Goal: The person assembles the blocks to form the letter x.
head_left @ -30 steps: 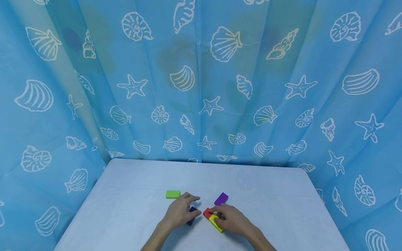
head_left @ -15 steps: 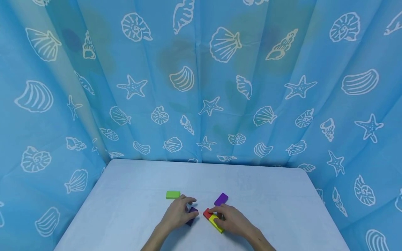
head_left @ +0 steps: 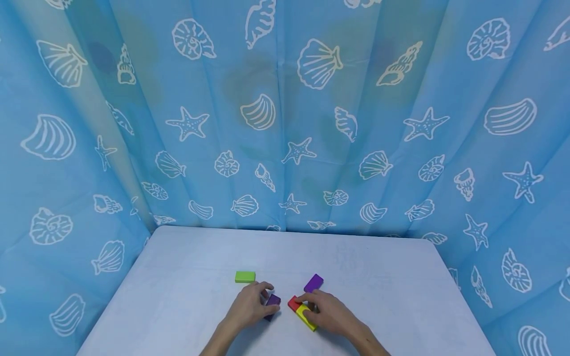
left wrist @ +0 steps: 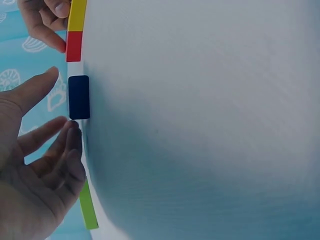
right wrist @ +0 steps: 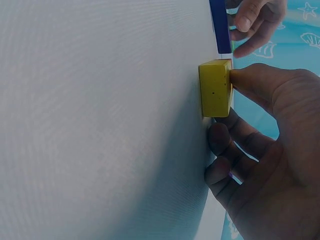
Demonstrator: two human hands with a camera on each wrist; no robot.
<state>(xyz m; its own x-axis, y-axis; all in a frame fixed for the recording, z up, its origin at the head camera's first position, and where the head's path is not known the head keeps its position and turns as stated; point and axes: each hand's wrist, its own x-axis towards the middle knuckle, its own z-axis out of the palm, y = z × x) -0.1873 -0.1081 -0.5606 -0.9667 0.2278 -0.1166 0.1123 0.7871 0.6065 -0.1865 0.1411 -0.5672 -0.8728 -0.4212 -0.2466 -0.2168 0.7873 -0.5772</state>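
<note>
My left hand (head_left: 249, 302) is around a dark blue-purple block (left wrist: 79, 97) lying on the table. In the left wrist view its thumb is spread away from the block, and the loosely bent fingers are right at the block's near end. My right hand (head_left: 331, 311) holds a yellow block (right wrist: 215, 90) by its sides, the thumb against it. A red block (head_left: 293, 302) sits end to end with the yellow one, and the right index finger rests on it. The other right fingers curl beneath, partly hidden in the head view.
A purple block (head_left: 313, 283) lies at an angle just beyond my right hand. Farther left, past my left fingers, is a bright green block (head_left: 245, 277). The white table (head_left: 200, 247) ends at a blue curtain (head_left: 285, 123) printed with shells.
My left hand has drawn slightly back and toward the left, bringing its thumb over the dark block. The right hand and the red and yellow blocks have stayed put.
</note>
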